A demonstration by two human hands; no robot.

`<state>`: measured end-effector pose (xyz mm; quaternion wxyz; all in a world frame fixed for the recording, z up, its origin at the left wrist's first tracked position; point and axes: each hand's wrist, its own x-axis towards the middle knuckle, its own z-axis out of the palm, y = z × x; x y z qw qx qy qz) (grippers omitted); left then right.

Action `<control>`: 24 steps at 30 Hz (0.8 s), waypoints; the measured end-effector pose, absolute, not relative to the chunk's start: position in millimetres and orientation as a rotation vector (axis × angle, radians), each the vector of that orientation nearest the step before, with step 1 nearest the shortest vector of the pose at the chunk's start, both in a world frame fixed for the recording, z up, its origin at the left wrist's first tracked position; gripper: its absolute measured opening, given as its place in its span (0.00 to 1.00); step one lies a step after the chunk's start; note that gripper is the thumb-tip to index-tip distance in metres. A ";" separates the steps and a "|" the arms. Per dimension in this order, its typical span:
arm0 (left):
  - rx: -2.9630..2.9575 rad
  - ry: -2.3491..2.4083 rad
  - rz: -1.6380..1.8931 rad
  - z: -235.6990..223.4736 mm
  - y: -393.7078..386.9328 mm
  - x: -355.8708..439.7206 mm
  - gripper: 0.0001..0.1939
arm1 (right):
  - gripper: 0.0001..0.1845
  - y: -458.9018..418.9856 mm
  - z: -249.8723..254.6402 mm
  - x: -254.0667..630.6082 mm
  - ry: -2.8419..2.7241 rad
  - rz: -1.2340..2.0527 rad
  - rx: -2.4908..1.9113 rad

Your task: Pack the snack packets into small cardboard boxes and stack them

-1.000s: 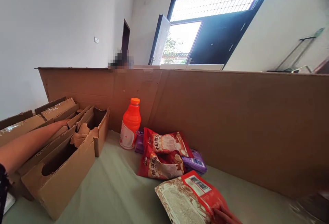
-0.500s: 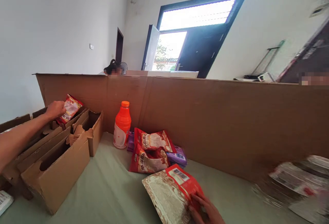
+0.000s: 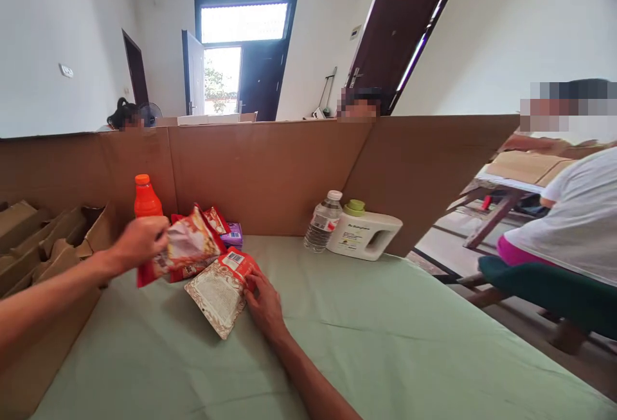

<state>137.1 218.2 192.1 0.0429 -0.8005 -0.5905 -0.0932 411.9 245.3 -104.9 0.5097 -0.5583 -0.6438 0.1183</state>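
Observation:
My left hand [image 3: 139, 241] is closed on a red-and-white snack bag [image 3: 193, 237], lifted in front of the orange bottle [image 3: 147, 196]. Partly hidden behind that bag are more red snack bags [image 3: 216, 219] and a purple packet [image 3: 233, 235]. My right hand [image 3: 264, 299] grips the right edge of a flat red-and-cream pouch [image 3: 219, 295], its barcode side facing up. The pouch slants in front of the snack bags.
Open cardboard boxes [image 3: 58, 246] stand at the left. By the tall cardboard partition [image 3: 260, 169] are a clear water bottle [image 3: 320, 224] and a white jug with a green cap [image 3: 364, 235]. A person in a white shirt [image 3: 578, 214] sits at the right beyond the green-covered table [image 3: 385, 330].
My left hand has carried the snack bag away from the cardboard boxes, rightward to the other bags. My right hand stays on the pouch. The view has turned right.

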 end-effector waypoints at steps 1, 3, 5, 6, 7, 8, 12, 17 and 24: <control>-2.492 -1.752 -0.252 176.5 232.5 156.7 0.13 | 0.16 245.1 -105.2 411.4 -1.552 0.280 -1.339; -2.571 -1.664 -0.196 148.3 257.7 189.5 0.14 | 0.19 245.5 -106.0 411.9 -1.540 0.266 -1.343; -2.648 -1.589 -0.134 123.9 274.8 214.0 0.15 | 0.25 246.3 -106.5 414.0 -1.508 0.238 -1.366; -2.681 -1.552 -0.104 113.4 280.0 223.3 0.15 | 0.29 246.6 -106.2 415.3 -1.489 0.219 -1.381; -2.709 -1.515 -0.076 104.4 283.1 231.1 0.16 | 0.33 246.6 -105.3 416.4 -1.474 0.201 -1.395; -2.731 -1.480 -0.052 96.9 284.3 237.3 0.16 | 0.35 246.0 -103.8 417.1 -1.467 0.185 -1.407; -2.756 -1.396 0.019 83.2 273.6 248.8 0.16 | 0.32 234.9 -93.2 414.0 -1.538 0.190 -1.404; -2.685 -1.446 -0.013 107.2 242.7 212.6 0.19 | 0.28 219.6 -90.9 414.8 -1.693 0.201 -1.416; -2.041 -2.065 -0.126 214.6 149.3 -2.1 0.19 | 0.31 230.0 -110.5 427.3 -1.746 0.143 -1.524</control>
